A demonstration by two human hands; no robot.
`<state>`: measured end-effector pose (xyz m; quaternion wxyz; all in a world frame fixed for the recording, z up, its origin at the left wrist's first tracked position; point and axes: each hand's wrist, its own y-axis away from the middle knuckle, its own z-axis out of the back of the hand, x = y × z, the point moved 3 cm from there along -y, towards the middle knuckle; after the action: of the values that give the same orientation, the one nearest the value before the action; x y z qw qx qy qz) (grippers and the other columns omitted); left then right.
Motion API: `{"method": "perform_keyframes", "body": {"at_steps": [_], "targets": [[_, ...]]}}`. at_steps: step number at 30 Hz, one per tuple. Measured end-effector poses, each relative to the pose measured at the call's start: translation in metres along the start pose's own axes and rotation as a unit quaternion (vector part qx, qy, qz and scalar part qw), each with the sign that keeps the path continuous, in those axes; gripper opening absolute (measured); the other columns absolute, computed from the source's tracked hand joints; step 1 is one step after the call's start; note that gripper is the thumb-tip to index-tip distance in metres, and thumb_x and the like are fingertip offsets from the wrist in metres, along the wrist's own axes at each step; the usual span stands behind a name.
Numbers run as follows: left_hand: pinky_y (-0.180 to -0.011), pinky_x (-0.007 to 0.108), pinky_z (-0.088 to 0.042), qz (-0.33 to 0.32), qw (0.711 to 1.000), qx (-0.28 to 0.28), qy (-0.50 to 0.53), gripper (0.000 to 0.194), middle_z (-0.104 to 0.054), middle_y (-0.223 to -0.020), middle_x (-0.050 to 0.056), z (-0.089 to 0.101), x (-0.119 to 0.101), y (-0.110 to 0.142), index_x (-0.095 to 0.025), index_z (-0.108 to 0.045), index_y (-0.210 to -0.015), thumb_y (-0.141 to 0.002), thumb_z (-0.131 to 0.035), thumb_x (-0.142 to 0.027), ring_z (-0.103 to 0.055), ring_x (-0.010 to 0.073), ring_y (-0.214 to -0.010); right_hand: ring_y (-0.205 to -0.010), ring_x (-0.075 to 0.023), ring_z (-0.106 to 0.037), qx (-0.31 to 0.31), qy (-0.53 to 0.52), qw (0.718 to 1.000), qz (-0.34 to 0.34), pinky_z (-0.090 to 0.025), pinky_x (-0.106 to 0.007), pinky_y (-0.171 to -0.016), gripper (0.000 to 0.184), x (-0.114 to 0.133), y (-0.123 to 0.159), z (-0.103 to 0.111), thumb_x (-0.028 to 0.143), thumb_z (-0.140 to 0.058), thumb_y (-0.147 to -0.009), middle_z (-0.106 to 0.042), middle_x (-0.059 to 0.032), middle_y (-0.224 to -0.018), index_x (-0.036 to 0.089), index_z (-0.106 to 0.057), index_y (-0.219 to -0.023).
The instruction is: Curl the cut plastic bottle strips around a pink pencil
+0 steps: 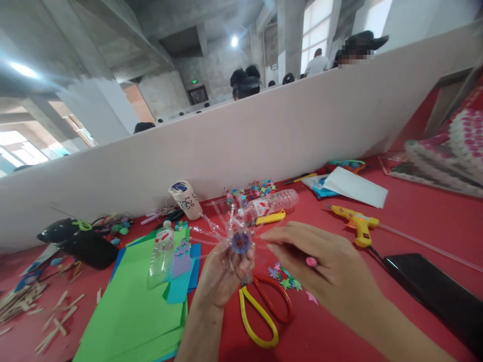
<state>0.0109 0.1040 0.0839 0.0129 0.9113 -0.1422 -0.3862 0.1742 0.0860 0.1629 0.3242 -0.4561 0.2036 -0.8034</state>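
My left hand (228,274) is closed around the neck of a clear plastic bottle cut into splayed strips (222,226), its blue ring (240,243) facing me. Several strips fan outward, and some overlap the star-shaped pieces behind. Just right of the strips, my right hand (320,266) is bent with thumb and forefinger close together. A small pink rounded tip (311,261) shows between its fingers; the rest of that object is hidden. Below my hands lie scissors (260,322) with one yellow and one red handle, and colourful paper stars (287,279).
Green paper sheets (132,301) and a clear bottle (161,256) lie left. A yellow glue gun (354,221) and a black power bank-like block (433,291) sit right. Another bottle (271,201) and a white cup (186,200) are by the pale partition (241,136).
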Motion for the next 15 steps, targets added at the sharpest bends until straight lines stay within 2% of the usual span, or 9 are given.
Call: {"method": "perform_keyframes", "body": {"at_steps": [6, 12, 15], "targets": [[-0.05, 0.018, -0.044, -0.001, 1.0, -0.015, -0.001, 0.018, -0.059, -0.054, 0.002, 0.0, 0.001, -0.001, -0.01, -0.064, -0.069, -0.082, -0.053, -0.017, -0.051, 0.0073, -0.045, -0.056, -0.0095, -0.051, 0.033, 0.019, 0.998, 0.04, -0.038, -0.019, -0.053, 0.019, 0.001, 0.002, -0.008, 0.013, -0.047, -0.085, -0.058, -0.0007, -0.067, 0.019, -0.065, -0.088], [-0.056, 0.02, -0.052, 0.013, 0.996, -0.08, 0.048, 0.013, -0.068, -0.069, 0.005, 0.001, 0.001, 0.003, -0.01, -0.065, -0.073, -0.079, -0.054, -0.013, -0.063, 0.0109, -0.057, -0.053, -0.0117, -0.047, 0.087, 0.115, 0.987, 0.067, -0.029, -0.022, -0.048, 0.031, -0.003, 0.004, -0.018, 0.007, -0.041, -0.077, -0.055, -0.0014, -0.067, 0.018, -0.066, -0.092], [-0.056, 0.02, -0.053, -0.004, 0.995, -0.087, 0.044, 0.01, -0.069, -0.07, 0.005, 0.001, -0.001, 0.003, -0.01, -0.065, -0.072, -0.077, -0.057, -0.011, -0.065, 0.0121, -0.059, -0.052, -0.012, -0.047, 0.089, 0.15, 0.981, 0.082, -0.027, -0.022, -0.048, 0.042, -0.003, 0.005, -0.02, 0.003, -0.041, -0.071, -0.056, -0.0015, -0.067, 0.018, -0.066, -0.1]]}}
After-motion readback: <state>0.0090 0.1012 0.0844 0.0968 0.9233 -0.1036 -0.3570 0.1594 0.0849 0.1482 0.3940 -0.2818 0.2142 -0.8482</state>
